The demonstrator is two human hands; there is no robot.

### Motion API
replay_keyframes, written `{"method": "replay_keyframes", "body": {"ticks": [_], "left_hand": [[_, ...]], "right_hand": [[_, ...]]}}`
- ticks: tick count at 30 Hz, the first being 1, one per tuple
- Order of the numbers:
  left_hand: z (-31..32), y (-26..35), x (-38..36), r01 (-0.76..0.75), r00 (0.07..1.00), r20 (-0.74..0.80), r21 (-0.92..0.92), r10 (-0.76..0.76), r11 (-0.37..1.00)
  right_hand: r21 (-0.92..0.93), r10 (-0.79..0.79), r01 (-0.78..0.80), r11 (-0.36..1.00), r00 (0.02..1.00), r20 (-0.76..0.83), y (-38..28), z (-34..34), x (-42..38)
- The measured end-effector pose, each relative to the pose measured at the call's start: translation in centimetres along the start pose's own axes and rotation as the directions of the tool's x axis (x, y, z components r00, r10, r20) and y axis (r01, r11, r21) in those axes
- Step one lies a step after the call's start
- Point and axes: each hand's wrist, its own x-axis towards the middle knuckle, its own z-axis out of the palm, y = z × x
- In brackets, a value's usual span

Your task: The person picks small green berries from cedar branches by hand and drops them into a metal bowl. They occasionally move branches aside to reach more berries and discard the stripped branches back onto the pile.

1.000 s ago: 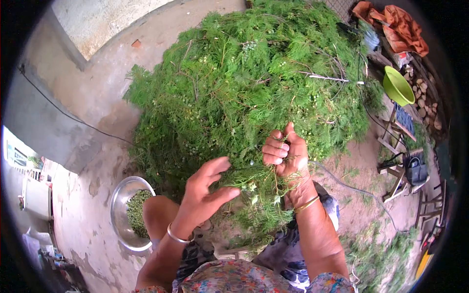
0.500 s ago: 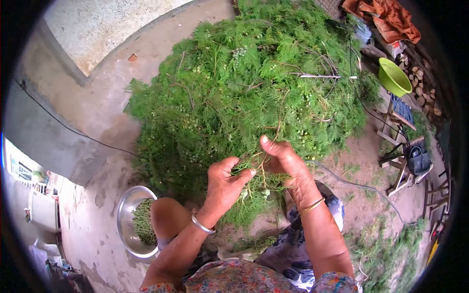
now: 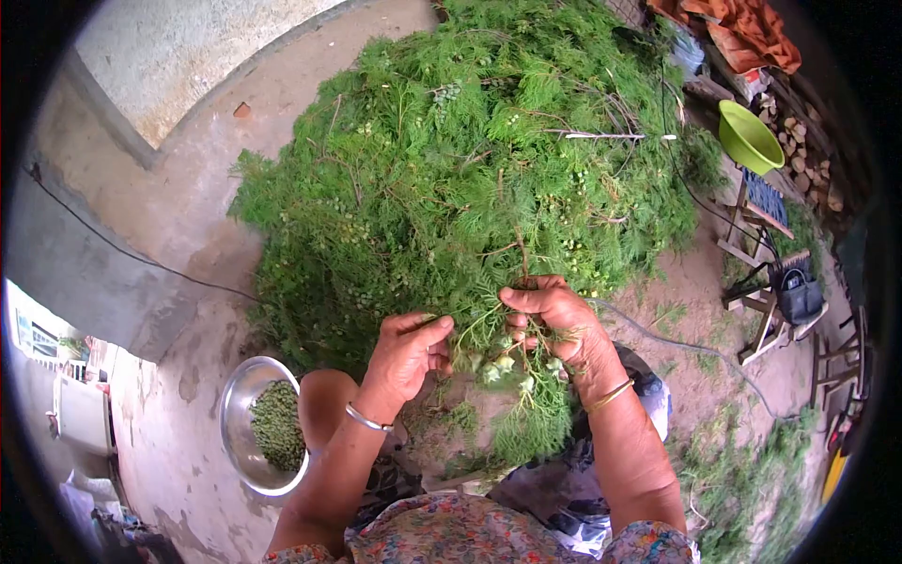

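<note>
My right hand (image 3: 556, 318) is closed around a leafy evergreen branch (image 3: 536, 414), pinching its brown stem between thumb and fingers. Flat green sprays hang below that hand, with several pale green cones (image 3: 503, 365) among them. Just left of the sprays is my left hand (image 3: 411, 352), its fingers curled in and the thumb close to them; whatever it may hold is hidden. Beyond both hands rises a large heap of cut evergreen branches (image 3: 404, 216). A metal basin (image 3: 241, 470) by my left knee holds many small green cones (image 3: 278, 428).
A lime-green plastic basin (image 3: 749, 136) stands at the upper right near stacked firewood (image 3: 800, 155). Below it are low stools, one carrying a dark bag (image 3: 800, 299). A cable (image 3: 686, 348) crosses the ground on the right. Loose greenery (image 3: 742, 489) lies at lower right.
My hands have drawn apart, the left moving left and away from the stem. My right hand has shifted slightly down with the branch, and more of its cones now show.
</note>
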Motion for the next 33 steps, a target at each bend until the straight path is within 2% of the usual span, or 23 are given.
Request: {"method": "replay_keyframes", "body": {"ticks": [1, 3, 5, 6, 7, 9, 10, 11, 13, 15, 16, 17, 20, 24, 26, 27, 28, 29, 30, 31, 32, 33], "left_hand": [[-0.2, -0.3, -0.1, 0.0, 1.0, -0.002, -0.005, 0.0, 1.0], [-0.2, -0.6, -0.2, -0.067, 0.977, -0.199, 0.065, 0.079, 0.996], [-0.8, 0.2, -0.8, -0.075, 0.966, -0.237, 0.11, 0.1, 0.991], [-0.7, 0.7, -1.4, -0.29, 0.882, -0.328, 0.189, 0.338, 0.938], [-0.3, 1.3, -2.1, -0.475, 0.736, -0.39, 0.286, 0.554, 0.832], [1.2, 3.1, -4.4, -0.551, 0.62, -0.256, 0.532, 0.742, 0.643], [2.6, 3.9, -5.9, -0.537, 0.626, -0.135, 0.639, 0.768, 0.551], [3.3, 4.0, -7.1, -0.44, 0.695, -0.083, 0.736, 0.714, 0.514], [4.8, 4.5, -7.3, -0.54, 0.692, 0.284, 0.814, 0.663, 0.214], [4.0, 2.2, -5.5, -0.543, 0.684, 0.376, 0.835, 0.625, 0.092], [3.8, 1.6, -4.9, -0.539, 0.64, 0.464, 0.839, 0.612, -0.073], [4.1, 1.4, -4.8, -0.541, 0.642, 0.465, 0.838, 0.61, -0.07], [4.5, 0.5, -4.5, -0.45, 0.659, 0.485, 0.867, 0.575, -0.216], [3.7, -0.2, -3.7, -0.471, 0.685, 0.485, 0.864, 0.544, -0.178], [3.6, -0.7, -3.3, -0.645, 0.465, 0.566, 0.743, 0.681, -0.178], [3.8, -0.7, -3.4, -0.647, 0.466, 0.567, 0.742, 0.679, -0.176], [3.9, -0.8, -3.9, -0.664, 0.476, 0.533, 0.739, 0.7, -0.111], [4.1, -0.7, -4.5, -0.679, 0.486, 0.497, 0.732, 0.718, -0.047], [4.3, -0.5, -5.1, -0.666, 0.551, 0.445, 0.744, 0.706, 0.051], [4.2, -0.5, -5.7, -0.668, 0.549, 0.446, 0.743, 0.707, 0.05], [4.0, -0.5, -6.3, -0.588, 0.771, 0.214, 0.603, 0.6, 0.54], [3.8, -0.4, -6.7, -0.35, 0.935, 0.06, 0.305, 0.349, 0.886]], "right_hand": [[0.049, -0.001, -0.004, 0.999, 0.997, 0.082, 0.2, -0.3, 0.3], [0.057, -0.008, 0.002, 0.998, 0.994, 0.105, 0.4, -0.3, 0.6], [0.075, -0.016, 0.007, 0.997, 0.992, 0.129, 0.5, 0.1, 0.8], [0.081, -0.028, 0.022, 0.996, 0.997, 0.077, 0.3, 0.6, 0.7], [0.087, -0.04, 0.038, 0.996, 0.999, 0.023, 0.2, 1.0, 0.7], [0.078, -0.057, 0.057, 0.995, 0.998, -0.003, 0.3, 1.2, 1.0], [0.053, -0.058, 0.06, 0.997, 0.998, -0.032, 0.1, 1.5, 1.0], [0.026, -0.061, 0.063, 0.998, 0.996, -0.057, 0.0, 1.8, 1.0], [0.029, -0.058, 0.059, 0.998, 0.998, -0.039, 0.5, 1.6, 1.6], [0.063, -0.04, 0.043, 0.997, 0.998, -0.044, 0.5, 1.4, 1.9], [0.062, -0.041, 0.044, 0.997, 0.998, -0.047, 0.5, 1.4, 1.9], [0.058, -0.038, 0.041, 0.997, 0.998, -0.057, 0.6, 1.4, 2.0], [0.036, -0.037, 0.039, 0.999, 0.997, -0.07, 0.8, 1.8, 1.9], [0.045, -0.068, 0.071, 0.996, 0.996, -0.056, 1.2, 1.4, 2.2], [0.063, -0.085, 0.089, 0.994, 0.994, -0.068, 1.3, 1.0, 2.4], [0.078, -0.101, 0.107, 0.991, 0.992, -0.077, 1.4, 0.8, 2.6], [0.084, -0.161, 0.169, 0.982, 0.983, -0.09, 1.5, 0.1, 3.0], [0.126, -0.161, 0.185, 0.975, 0.971, -0.177, 1.1, -0.3, 3.0], [0.173, -0.165, 0.198, 0.965, 0.968, -0.189, 0.5, -0.7, 3.0], [0.218, -0.167, 0.21, 0.953, 0.965, -0.2, 0.0, -1.1, 2.9], [0.288, -0.172, 0.212, 0.934, 0.972, -0.158, -0.3, -1.1, 2.5], [0.288, -0.171, 0.21, 0.934, 0.973, -0.155, -0.4, -1.0, 2.3]]}}
